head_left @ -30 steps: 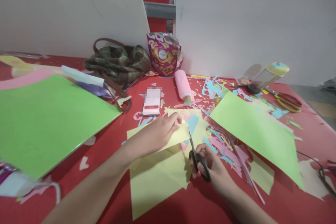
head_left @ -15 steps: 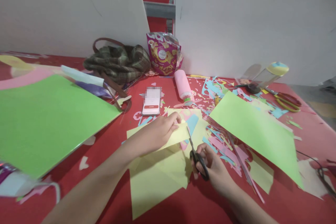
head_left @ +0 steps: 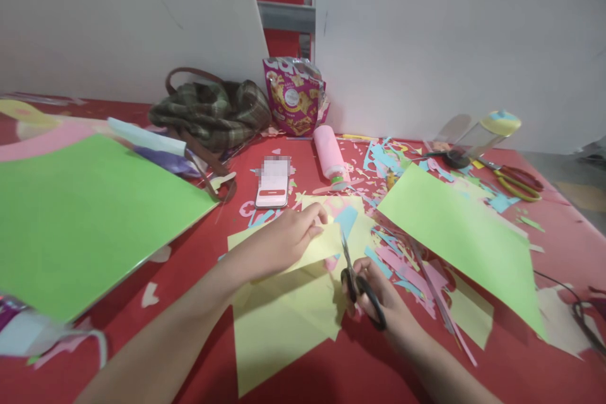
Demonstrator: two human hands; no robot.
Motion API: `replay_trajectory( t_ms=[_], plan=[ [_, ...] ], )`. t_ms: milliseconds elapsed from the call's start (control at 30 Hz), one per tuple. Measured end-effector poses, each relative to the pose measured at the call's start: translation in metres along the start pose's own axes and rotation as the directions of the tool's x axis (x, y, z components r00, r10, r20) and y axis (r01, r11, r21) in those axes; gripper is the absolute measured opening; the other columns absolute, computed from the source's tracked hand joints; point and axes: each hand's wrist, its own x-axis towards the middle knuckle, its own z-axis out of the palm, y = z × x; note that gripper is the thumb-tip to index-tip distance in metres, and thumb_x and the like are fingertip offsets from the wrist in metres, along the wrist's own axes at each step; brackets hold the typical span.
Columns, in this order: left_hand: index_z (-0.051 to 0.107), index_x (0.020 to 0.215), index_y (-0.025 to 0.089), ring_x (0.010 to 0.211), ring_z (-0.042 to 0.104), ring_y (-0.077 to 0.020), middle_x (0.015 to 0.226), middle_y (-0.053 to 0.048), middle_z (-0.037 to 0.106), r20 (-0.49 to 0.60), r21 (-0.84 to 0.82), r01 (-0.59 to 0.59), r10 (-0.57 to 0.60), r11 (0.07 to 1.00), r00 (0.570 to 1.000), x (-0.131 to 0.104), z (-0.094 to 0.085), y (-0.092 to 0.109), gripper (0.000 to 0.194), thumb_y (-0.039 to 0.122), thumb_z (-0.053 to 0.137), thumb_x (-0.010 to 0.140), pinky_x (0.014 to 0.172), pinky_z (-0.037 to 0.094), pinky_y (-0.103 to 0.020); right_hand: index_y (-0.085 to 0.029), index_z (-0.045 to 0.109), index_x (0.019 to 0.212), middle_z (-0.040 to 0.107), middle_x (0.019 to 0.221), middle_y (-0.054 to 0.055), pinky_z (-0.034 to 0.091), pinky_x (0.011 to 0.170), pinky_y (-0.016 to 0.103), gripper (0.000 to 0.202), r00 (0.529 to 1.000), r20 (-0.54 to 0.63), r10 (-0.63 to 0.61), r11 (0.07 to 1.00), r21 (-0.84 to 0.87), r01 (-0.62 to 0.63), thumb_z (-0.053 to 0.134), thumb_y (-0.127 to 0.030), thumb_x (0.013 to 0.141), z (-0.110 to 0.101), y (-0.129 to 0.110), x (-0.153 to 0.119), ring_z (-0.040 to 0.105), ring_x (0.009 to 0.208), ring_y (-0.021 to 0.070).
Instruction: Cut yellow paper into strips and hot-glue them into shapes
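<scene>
My left hand is closed on a yellow paper strip, its fingers pinching near the strip's upper edge. In my right hand is a pair of black-handled scissors, fingers through the loops. The blades point away from me, slightly apart, just beside the strip's right end. Beneath both hands lie more yellow paper sheets, overlapping on the red table. A blue paper piece and pink scraps show past the blade tips.
Green sheets lie left and right. Behind my hands are a phone, a pink bottle, a snack bag and a plaid bag. Paper scraps, red-and-yellow-handled scissors and a clear-sided bottle sit at right.
The scissors have opened a little and their blades have come off the strip's right edge, shifting slightly right. My left hand stays in place with the paper.
</scene>
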Motion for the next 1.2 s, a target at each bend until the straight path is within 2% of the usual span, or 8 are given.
replay_trajectory(
  t_ms=[300, 600, 833, 1200],
  plan=[
    [0.044, 0.089, 0.023, 0.072, 0.05, -0.0128, 0.08, 0.001, 0.054, 0.091, -0.064, -0.028, 0.034, 0.998, 0.995, -0.001, -0.002, 0.007, 0.018, 0.027, 0.029, 0.082, 0.062, 0.034, -0.022, -0.023, 0.037, 0.085, 0.044, 0.071, -0.001, 0.03, 0.054, 0.024, 0.031, 0.999, 0.048, 0.001, 1.0, 0.016, -0.001, 0.053, -0.045, 0.07, -0.002, 0.002, -0.001, 0.04, 0.058, 0.0104],
    [0.044, 0.093, 0.024, 0.08, 0.05, -0.0146, 0.088, -0.001, 0.055, 0.13, -0.065, -0.033, 0.041, 0.997, 0.991, -0.002, 0.004, 0.007, 0.019, 0.025, 0.028, 0.082, 0.068, 0.035, -0.024, -0.024, 0.037, 0.086, 0.044, 0.071, -0.002, 0.033, 0.057, 0.025, 0.028, 0.999, 0.039, -0.018, 0.999, 0.031, 0.017, 0.052, -0.042, 0.072, -0.002, 0.002, -0.001, 0.043, 0.06, 0.0107],
    [0.043, 0.093, 0.024, 0.077, 0.05, -0.0154, 0.086, -0.001, 0.054, 0.134, -0.062, -0.011, 0.019, 0.998, 0.991, -0.003, 0.006, 0.008, 0.019, 0.027, 0.028, 0.082, 0.066, 0.035, -0.026, -0.024, 0.035, 0.085, 0.046, 0.069, -0.002, 0.038, 0.055, 0.026, 0.028, 0.999, 0.034, 0.007, 0.997, 0.075, -0.01, 0.054, -0.039, 0.072, 0.0, 0.0, 0.001, 0.045, 0.055, 0.0095],
    [0.043, 0.097, 0.024, 0.078, 0.05, -0.0156, 0.086, -0.002, 0.054, 0.137, -0.05, 0.016, -0.009, 0.999, 0.99, -0.002, 0.01, 0.004, 0.024, 0.031, 0.025, 0.082, 0.068, 0.037, -0.026, -0.022, 0.034, 0.078, 0.048, 0.064, -0.004, 0.037, 0.045, 0.022, 0.031, 0.998, -0.063, 0.015, 1.0, 0.027, -0.013, 0.058, -0.039, 0.068, 0.005, -0.006, 0.001, 0.046, 0.046, 0.007]
  ],
)
